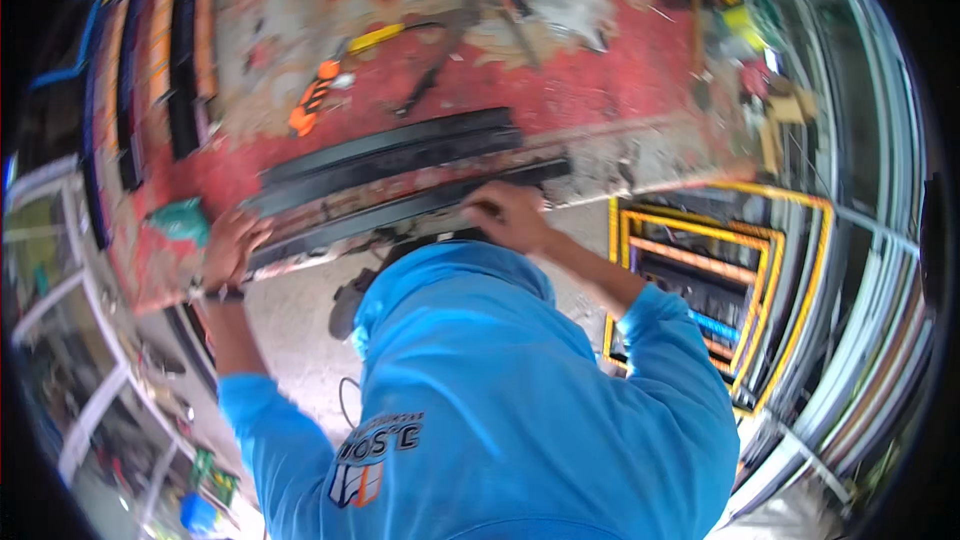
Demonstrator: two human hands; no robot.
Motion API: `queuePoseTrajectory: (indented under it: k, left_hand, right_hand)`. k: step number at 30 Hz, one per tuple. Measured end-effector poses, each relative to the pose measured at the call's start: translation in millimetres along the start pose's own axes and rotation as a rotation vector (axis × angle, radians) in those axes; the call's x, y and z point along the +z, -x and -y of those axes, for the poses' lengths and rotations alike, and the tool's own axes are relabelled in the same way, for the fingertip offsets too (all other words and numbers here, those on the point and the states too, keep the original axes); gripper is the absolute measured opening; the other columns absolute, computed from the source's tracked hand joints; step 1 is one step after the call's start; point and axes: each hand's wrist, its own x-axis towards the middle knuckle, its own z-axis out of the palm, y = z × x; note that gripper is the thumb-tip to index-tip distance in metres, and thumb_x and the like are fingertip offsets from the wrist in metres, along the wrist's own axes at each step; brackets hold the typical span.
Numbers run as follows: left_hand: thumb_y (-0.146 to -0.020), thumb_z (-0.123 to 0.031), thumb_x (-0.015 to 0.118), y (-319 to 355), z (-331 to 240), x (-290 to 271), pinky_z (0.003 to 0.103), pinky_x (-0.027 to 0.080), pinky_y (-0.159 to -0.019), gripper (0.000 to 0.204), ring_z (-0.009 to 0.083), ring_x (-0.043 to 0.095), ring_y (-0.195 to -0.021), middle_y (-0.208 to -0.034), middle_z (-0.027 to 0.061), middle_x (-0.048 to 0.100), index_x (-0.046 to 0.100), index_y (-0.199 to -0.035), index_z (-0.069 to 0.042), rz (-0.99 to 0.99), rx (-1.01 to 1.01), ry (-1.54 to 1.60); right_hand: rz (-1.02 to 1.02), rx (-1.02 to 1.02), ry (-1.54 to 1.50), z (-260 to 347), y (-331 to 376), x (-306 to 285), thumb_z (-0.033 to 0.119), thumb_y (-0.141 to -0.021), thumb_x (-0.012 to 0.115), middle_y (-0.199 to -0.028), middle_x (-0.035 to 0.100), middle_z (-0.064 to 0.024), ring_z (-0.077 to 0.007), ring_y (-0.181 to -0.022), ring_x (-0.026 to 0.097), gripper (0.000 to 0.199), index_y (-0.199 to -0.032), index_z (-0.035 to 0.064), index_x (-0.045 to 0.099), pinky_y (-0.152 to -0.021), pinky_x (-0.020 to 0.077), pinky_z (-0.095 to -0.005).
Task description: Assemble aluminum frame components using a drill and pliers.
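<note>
A long, narrow black profile bar (400,211) lies along the near edge of the red worktable (600,90). At its left end is my left hand (232,246), fingers bent round the tip of the bar. My right hand (508,216) rests farther along, with curled fingers gripping the near side of the same bar. Just beyond it, roughly parallel, lie wider black profile pieces (390,152), which neither hand touches. A crumpled green item (180,221) sits beside my left hand. Slight blur softens the fingertips.
An orange-and-black tool (315,98), a yellow-handled tool (376,38) and a dark bar-like tool (432,75) lie farther back on the table. Long wrapped profiles (165,30) line its left side. Yellow-edged frames (822,270) stand at right, near stacked long profiles (875,340).
</note>
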Motion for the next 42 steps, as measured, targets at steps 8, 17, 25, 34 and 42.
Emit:
queuePoseTrajectory:
  k: [8,17,25,34,42]
  left_hand:
    - [-0.095,-0.007,0.07,50,-54,91,0.048,0.063,-0.094,0.031,0.0291,0.072,-0.105,-0.114,0.0129,0.07,0.06,-0.124,-0.001,0.144,0.309,0.147]
    - [-0.099,-0.015,0.067,-22,-7,299,0.043,0.058,-0.091,0.024,0.0222,0.068,-0.111,-0.117,0.0071,0.069,0.066,-0.121,-0.004,0.563,-0.131,0.158]
    - [-0.102,-0.014,0.065,-31,15,330,0.041,0.058,-0.089,0.018,0.021,0.067,-0.113,-0.12,0.0064,0.07,0.069,-0.119,-0.007,0.782,-0.265,0.412]
    - [-0.1,-0.016,0.07,-36,26,338,0.031,0.057,-0.08,0.007,0.0154,0.07,-0.098,-0.101,0.002,0.072,0.068,-0.102,-0.01,0.627,-0.191,0.325]
    - [-0.082,-0.024,0.084,-29,32,299,0.045,0.054,-0.091,0.053,0.0352,0.064,-0.111,-0.117,0.0145,0.066,0.058,-0.127,-0.008,0.464,0.82,-1.174]
  right_hand:
    - [0.177,0.222,-0.944,49,-42,42,0.033,-0.1,0.07,-0.129,0.062,-0.011,-0.0193,-0.115,0.061,0.055,-0.141,0.0035,0.048,-0.091,0.0524,-0.0376]
    - [-0.534,-0.063,-0.859,70,-50,-71,0.046,-0.104,0.056,-0.104,0.067,-0.0165,-0.0361,-0.107,0.069,0.038,-0.107,0.0088,0.05,-0.101,0.0514,-0.0563]
    - [-0.713,-0.145,-0.937,67,-35,-96,0.039,-0.104,0.061,-0.094,0.067,-0.016,-0.0326,-0.095,0.07,0.034,-0.104,0.0053,0.053,-0.091,0.0572,-0.0503]
    - [-0.774,-0.166,-0.83,73,-32,-98,0.034,-0.103,0.063,-0.094,0.068,-0.0149,-0.0279,-0.092,0.069,0.031,-0.102,0.0045,0.055,-0.089,0.0573,-0.0459]
    - [-1.064,-0.058,0.098,32,13,-203,0.019,-0.096,0.075,-0.09,0.065,-0.0035,-0.013,-0.084,0.061,0.022,-0.099,0.001,0.064,-0.079,0.0501,-0.0322]
